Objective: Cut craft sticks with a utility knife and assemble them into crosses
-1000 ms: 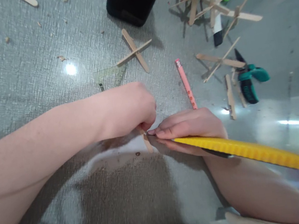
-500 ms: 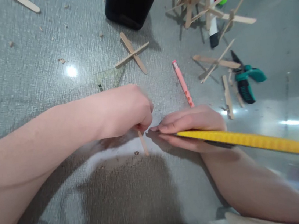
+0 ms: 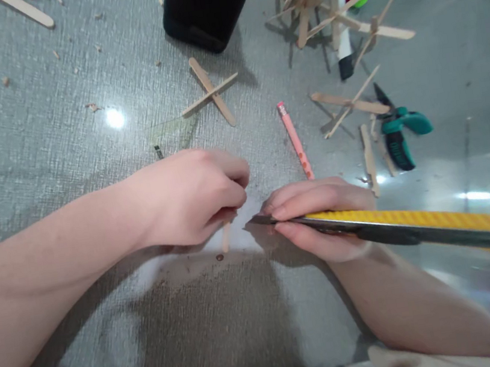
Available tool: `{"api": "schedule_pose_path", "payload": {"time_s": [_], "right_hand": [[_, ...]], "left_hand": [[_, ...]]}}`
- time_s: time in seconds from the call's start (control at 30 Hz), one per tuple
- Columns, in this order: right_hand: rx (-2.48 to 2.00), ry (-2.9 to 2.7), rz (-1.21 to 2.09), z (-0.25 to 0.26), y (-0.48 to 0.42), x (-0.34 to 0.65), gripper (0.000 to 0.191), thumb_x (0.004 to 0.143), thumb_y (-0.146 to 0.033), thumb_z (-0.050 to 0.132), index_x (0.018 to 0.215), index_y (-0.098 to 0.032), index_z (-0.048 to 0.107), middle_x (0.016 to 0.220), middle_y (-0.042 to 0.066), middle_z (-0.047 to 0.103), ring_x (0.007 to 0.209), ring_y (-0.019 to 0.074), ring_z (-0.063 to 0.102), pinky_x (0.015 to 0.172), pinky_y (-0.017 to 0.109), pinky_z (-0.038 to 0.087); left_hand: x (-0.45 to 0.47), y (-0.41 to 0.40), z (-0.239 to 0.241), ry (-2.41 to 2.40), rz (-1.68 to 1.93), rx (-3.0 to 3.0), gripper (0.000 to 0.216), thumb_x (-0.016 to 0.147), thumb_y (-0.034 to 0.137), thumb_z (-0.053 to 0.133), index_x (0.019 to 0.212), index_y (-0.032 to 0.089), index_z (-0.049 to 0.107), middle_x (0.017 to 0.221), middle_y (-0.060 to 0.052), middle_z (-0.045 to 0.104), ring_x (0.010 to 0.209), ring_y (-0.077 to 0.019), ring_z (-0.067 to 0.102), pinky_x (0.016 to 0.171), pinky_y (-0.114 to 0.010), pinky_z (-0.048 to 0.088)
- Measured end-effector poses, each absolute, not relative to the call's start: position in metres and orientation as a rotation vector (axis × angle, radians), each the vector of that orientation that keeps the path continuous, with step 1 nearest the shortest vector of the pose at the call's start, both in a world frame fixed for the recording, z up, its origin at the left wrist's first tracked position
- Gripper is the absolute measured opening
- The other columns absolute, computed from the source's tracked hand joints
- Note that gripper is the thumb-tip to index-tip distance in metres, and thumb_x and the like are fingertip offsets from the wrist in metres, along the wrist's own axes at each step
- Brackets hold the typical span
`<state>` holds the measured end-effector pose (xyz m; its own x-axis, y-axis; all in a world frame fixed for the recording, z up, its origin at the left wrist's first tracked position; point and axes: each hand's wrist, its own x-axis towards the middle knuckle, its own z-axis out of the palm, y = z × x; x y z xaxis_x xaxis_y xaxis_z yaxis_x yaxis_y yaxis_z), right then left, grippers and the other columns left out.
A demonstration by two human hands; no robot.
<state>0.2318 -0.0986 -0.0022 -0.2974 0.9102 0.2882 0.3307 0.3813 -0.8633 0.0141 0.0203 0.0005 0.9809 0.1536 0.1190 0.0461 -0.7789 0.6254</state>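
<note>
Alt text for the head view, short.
Left hand pinches a wooden craft stick on a grey textured table while the right hand holds a yellow utility knife, blade tip beside the stick. Behind lie a pink pencil, teal pliers, crossed sticks and a black container.

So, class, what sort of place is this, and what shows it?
Probably a craft worktable: the right hand holds a yellow utility knife, the left hand a wooden stick, with craft-stick crosses and teal pliers nearby.
</note>
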Motion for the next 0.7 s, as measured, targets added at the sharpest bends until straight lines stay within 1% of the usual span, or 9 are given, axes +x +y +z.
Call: {"api": "schedule_pose_path", "payload": {"time_s": [0.13, 0.2, 0.27, 0.33, 0.37, 0.43, 0.5, 0.6, 0.7], "right_hand": [[-1.259, -1.619, 0.807, -0.005, -0.106, 0.232, 0.014, 0.087, -0.016, 0.072, 0.098, -0.024, 0.073, 0.081, 0.003, 0.075, 0.064, 0.0171, 0.071, 0.055, 0.029, 0.058], [-1.347, -1.516, 0.792, -0.007, -0.108, 0.232, 0.010, 0.088, -0.020, 0.072, 0.096, -0.025, 0.074, 0.080, 0.003, 0.074, 0.061, 0.0163, 0.069, 0.054, 0.029, 0.057], [-1.396, -1.448, 0.792, -0.009, -0.110, 0.232, 0.007, 0.088, -0.022, 0.072, 0.095, -0.025, 0.074, 0.078, 0.002, 0.073, 0.059, 0.0153, 0.067, 0.053, 0.028, 0.055], [-1.406, -1.436, 0.793, -0.009, -0.111, 0.231, 0.006, 0.088, -0.023, 0.073, 0.093, -0.025, 0.074, 0.076, 0.002, 0.073, 0.059, 0.0152, 0.067, 0.053, 0.028, 0.055], [-1.406, -1.441, 0.789, -0.009, -0.111, 0.231, 0.007, 0.087, -0.023, 0.074, 0.093, -0.025, 0.074, 0.076, 0.001, 0.073, 0.060, 0.0155, 0.068, 0.055, 0.029, 0.055], [-1.415, -1.454, 0.773, -0.007, -0.111, 0.230, 0.010, 0.085, -0.020, 0.075, 0.093, -0.026, 0.074, 0.080, 0.001, 0.074, 0.064, 0.0160, 0.069, 0.060, 0.030, 0.056], [-1.430, -1.459, 0.759, -0.005, -0.112, 0.229, 0.013, 0.084, -0.018, 0.075, 0.095, -0.026, 0.074, 0.083, 0.000, 0.075, 0.068, 0.0163, 0.070, 0.063, 0.031, 0.056], [-1.486, -1.489, 0.727, -0.001, -0.113, 0.229, 0.013, 0.086, -0.018, 0.073, 0.095, -0.027, 0.073, 0.084, -0.001, 0.076, 0.068, 0.0155, 0.070, 0.063, 0.029, 0.056], [-1.592, -1.553, 0.616, 0.007, -0.115, 0.227, 0.009, 0.087, -0.021, 0.073, 0.094, -0.026, 0.073, 0.079, -0.002, 0.075, 0.064, 0.0136, 0.070, 0.063, 0.026, 0.056]], "left_hand": [[0.012, 0.011, 0.004, 0.165, 0.281, 2.481, 0.018, 0.093, 0.026, 0.062, 0.083, 0.017, 0.073, 0.110, -0.007, 0.069, 0.095, -0.0210, 0.064, 0.089, -0.036, 0.052], [0.009, 0.002, 0.007, 0.271, 0.312, 2.485, 0.021, 0.090, 0.034, 0.068, 0.081, 0.016, 0.069, 0.119, -0.008, 0.066, 0.097, -0.0229, 0.064, 0.090, -0.039, 0.052], [0.007, -0.012, 0.012, 0.470, 0.313, 2.497, 0.022, 0.084, 0.035, 0.076, 0.088, 0.015, 0.066, 0.126, -0.011, 0.061, 0.100, -0.0251, 0.063, 0.087, -0.040, 0.054], [0.004, -0.028, 0.019, 0.718, 0.258, 2.532, 0.030, 0.079, 0.033, 0.079, 0.095, 0.014, 0.063, 0.106, -0.011, 0.062, 0.087, -0.0255, 0.060, 0.072, -0.040, 0.054], [0.003, -0.036, 0.021, 0.804, 0.195, 2.566, 0.031, 0.078, 0.034, 0.080, 0.092, 0.014, 0.061, 0.093, -0.009, 0.060, 0.079, -0.0257, 0.059, 0.065, -0.040, 0.053], [0.001, -0.048, 0.025, 0.791, 0.132, 2.677, 0.020, 0.081, 0.029, 0.076, 0.084, 0.016, 0.060, 0.079, -0.005, 0.056, 0.072, -0.0255, 0.057, 0.060, -0.040, 0.052], [-0.001, -0.053, 0.027, 0.786, 0.108, 2.710, 0.012, 0.084, 0.020, 0.070, 0.078, 0.018, 0.059, 0.075, -0.003, 0.055, 0.068, -0.0233, 0.057, 0.059, -0.038, 0.052], [-0.005, -0.052, 0.028, 0.774, 0.067, 2.754, 0.016, 0.085, 0.010, 0.061, 0.073, 0.020, 0.057, 0.072, -0.002, 0.054, 0.065, -0.0209, 0.055, 0.055, -0.035, 0.049], [-0.009, -0.049, 0.027, 0.803, 0.137, 2.825, 0.014, 0.085, 0.008, 0.057, 0.078, 0.018, 0.064, 0.074, -0.003, 0.059, 0.065, -0.0205, 0.057, 0.051, -0.034, 0.047]]}}
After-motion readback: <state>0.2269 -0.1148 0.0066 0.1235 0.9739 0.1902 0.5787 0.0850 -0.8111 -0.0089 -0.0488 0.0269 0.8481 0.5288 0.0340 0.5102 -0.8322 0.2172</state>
